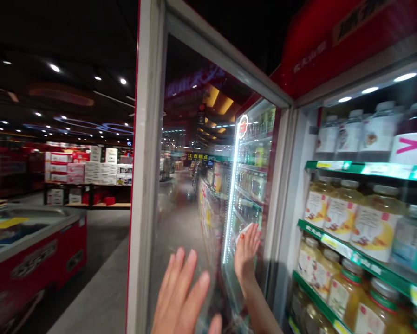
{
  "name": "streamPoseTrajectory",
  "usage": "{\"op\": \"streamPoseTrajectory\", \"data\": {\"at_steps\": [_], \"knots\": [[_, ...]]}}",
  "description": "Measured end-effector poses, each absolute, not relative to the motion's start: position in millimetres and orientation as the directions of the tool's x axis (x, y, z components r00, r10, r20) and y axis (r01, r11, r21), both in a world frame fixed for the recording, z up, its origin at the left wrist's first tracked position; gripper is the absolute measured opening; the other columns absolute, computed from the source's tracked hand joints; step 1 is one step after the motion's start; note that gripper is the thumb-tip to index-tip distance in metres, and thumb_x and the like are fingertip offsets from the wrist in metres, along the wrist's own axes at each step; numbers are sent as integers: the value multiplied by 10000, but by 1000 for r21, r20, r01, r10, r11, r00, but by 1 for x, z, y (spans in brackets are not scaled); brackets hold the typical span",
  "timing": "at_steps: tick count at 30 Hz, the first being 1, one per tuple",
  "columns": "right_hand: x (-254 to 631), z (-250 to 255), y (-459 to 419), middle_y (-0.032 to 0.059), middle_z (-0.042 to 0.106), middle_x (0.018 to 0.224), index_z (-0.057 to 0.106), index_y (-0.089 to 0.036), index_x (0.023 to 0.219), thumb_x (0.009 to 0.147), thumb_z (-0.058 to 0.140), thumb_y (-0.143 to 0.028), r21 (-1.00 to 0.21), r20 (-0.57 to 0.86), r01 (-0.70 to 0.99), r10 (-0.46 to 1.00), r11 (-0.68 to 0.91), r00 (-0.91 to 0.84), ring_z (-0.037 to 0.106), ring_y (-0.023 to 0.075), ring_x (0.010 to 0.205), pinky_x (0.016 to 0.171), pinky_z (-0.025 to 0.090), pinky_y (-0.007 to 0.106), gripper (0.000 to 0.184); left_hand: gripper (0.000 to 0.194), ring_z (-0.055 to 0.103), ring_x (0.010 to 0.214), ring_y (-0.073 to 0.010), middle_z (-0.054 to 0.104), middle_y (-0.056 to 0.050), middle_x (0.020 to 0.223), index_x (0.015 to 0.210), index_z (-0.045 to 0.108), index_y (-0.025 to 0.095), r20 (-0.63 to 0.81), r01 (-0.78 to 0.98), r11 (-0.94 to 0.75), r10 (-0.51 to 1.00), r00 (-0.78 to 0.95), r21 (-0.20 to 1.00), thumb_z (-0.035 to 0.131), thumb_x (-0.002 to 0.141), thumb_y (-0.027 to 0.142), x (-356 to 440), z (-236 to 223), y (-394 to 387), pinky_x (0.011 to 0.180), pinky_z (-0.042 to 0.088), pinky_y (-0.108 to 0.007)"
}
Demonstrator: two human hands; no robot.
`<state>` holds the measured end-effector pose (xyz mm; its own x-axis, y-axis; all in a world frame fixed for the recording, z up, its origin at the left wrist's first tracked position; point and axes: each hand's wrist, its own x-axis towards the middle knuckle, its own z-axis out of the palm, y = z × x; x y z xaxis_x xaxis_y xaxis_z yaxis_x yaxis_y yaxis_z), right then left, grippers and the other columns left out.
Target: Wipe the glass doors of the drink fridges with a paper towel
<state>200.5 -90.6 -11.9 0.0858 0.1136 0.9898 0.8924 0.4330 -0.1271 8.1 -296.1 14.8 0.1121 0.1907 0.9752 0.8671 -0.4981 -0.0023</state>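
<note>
My left hand (184, 297) reaches up from the bottom middle with its fingers spread and nothing in it. It is in front of the glass pane (180, 204) of an opened fridge door; I cannot tell whether it touches the glass. Farther right, my right hand (247, 253) is at the pane, its fingers flat over a small white wipe (244, 230). Only an edge of the wipe shows, and the hand is a little blurred. The grey door frame (142, 176) stands upright left of both hands. Reflections of lit shelves fill the glass.
To the right, the open red drinks fridge (309, 60) holds several rows of bottles (377, 227) on shelves with green edge strips (368, 170). A red chest freezer (37, 260) stands at the left. Behind it are stacked boxes (100, 171) on a low shelf.
</note>
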Motion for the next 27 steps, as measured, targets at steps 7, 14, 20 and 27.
{"op": "streamPoseTrajectory", "data": {"at_steps": [7,14,20,27], "knots": [[185,-20,-76,-207,530,1671,375,-541,1677,1038,518,-380,374,896,702,-40,606,-443,331,135,1670,1371,333,346,674,802,127,1744,-276,246,-72,1845,1752,281,276,990,981,-195,139,28,0,621,1026,292,8,46,-198,1436,29,-518],[279,27,-4,159,216,1839,82,-226,1783,1083,407,-238,-125,991,864,110,488,81,108,368,1735,1334,187,804,771,890,77,1746,-293,164,-67,1854,1769,192,314,991,995,95,131,16,-29,639,999,296,-31,-2,-134,1432,44,-569],[261,19,-29,-79,421,1768,359,-395,1718,1030,555,-232,462,826,602,-70,651,-559,124,167,1735,1438,41,492,734,893,67,1750,-297,129,-79,1865,1771,193,268,990,985,158,132,51,-72,636,996,265,-39,-4,-133,1434,56,-555],[275,65,-16,62,197,1855,138,-310,1780,1079,515,-323,-35,991,857,127,514,-36,83,385,1736,1356,149,776,797,885,124,1745,-320,183,-46,1865,1762,231,321,993,997,83,115,-4,-5,648,984,253,-20,4,-142,1429,74,-608]]}}
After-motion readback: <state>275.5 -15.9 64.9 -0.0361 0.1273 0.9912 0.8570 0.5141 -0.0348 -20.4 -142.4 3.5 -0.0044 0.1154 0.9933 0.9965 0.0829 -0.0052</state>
